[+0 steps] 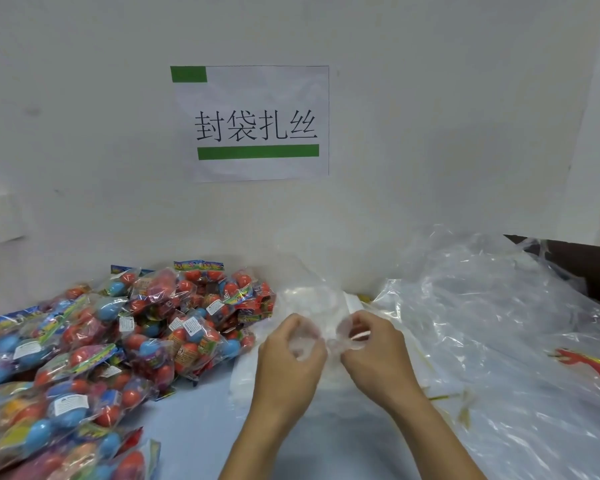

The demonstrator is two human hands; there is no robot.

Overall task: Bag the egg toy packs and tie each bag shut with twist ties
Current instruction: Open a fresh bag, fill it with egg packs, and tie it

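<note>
While both thumbs work its mouth apart, I pinch an empty clear bag between my left hand and right hand. Egg toy packs lie heaped at left; next, I judge, comes loading one.

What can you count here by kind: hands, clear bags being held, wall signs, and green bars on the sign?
Hands: 2, left hand and right hand
Clear bag held: 1
Wall sign: 1
Green bars: 2, top bar and lower bar
Total: 6
</note>
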